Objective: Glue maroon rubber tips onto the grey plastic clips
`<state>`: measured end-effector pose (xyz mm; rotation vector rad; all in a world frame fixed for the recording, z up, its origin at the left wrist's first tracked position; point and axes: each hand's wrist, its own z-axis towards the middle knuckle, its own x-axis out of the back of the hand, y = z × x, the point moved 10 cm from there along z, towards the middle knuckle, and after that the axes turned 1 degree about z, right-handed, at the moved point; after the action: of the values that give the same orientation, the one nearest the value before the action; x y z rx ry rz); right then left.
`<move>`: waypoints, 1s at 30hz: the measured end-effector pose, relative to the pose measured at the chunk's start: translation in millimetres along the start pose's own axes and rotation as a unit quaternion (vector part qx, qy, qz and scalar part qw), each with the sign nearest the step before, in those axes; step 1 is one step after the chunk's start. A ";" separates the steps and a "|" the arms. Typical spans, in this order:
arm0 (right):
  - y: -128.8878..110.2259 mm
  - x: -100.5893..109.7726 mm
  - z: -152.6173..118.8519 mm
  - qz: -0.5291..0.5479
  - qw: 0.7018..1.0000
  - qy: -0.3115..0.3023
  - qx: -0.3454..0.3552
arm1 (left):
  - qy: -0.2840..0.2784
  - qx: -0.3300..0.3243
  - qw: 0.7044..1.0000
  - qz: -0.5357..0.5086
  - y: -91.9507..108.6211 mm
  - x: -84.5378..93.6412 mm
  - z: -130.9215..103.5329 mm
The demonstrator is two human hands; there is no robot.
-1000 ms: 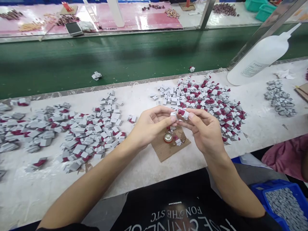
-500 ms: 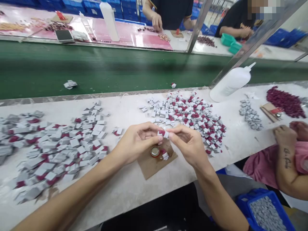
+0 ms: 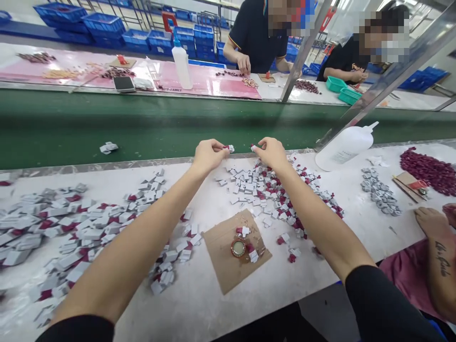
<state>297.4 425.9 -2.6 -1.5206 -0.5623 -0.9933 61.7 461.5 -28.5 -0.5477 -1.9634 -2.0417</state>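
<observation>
Both arms reach forward to the table's far edge. My left hand (image 3: 210, 155) is closed, pinching a small grey-and-dark-red piece (image 3: 230, 148) between thumb and fingertips. A short gap to the right, my right hand (image 3: 271, 153) is closed on a similar small piece (image 3: 252, 147), mostly covered by the fingers. Nearer me lies a cardboard square (image 3: 223, 266). On it sit a round metal-rimmed cap (image 3: 238, 247) and two grey-and-red pieces, one above the cap (image 3: 243, 231) and one to its right (image 3: 252, 253).
Grey-and-red pieces (image 3: 81, 223) spread over the left table; a second pile (image 3: 263, 183) lies beneath my right arm. A white squeeze bottle (image 3: 345, 147) leans by a metal post (image 3: 306, 47). Beyond runs a green belt (image 3: 149, 123). A co-worker's forearm (image 3: 440, 256) rests at right.
My hands, earlier together on one small piece above the cardboard, have moved forward and apart, each now with a piece. The cardboard is uncovered. The view has tilted up.
</observation>
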 end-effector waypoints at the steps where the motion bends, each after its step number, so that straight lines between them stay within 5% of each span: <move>1: -1.5 -7.9 15.6 -0.010 1.000 -0.004 -0.013 | 0.006 0.017 1.000 0.000 -4.7 -5.4 14.5; 5: -12.2 -31.9 42.9 -0.032 0.999 -0.023 -0.022 | -0.002 0.046 0.999 0.022 -8.5 -33.7 49.9; 9: -19.2 -22.9 24.6 -0.004 1.000 -0.021 0.021 | -0.013 0.055 0.997 0.057 -6.8 -43.5 52.4; 14: -5.5 4.7 -60.4 0.250 0.960 -0.085 0.098 | -0.053 -0.057 0.987 0.139 8.5 -22.4 1.6; 20: 33.1 17.0 -177.8 0.360 0.923 -0.129 0.038 | -0.183 -0.127 0.947 0.231 -6.2 -12.9 -68.6; 30: 49.8 12.0 -227.5 0.423 0.903 -0.073 0.013 | -0.133 -0.022 0.985 0.109 -10.6 6.6 -93.7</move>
<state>281.6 194.8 -28.5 -1.5910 0.0230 -0.1957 42.6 369.2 -36.9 -1.0442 -1.8999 -1.9631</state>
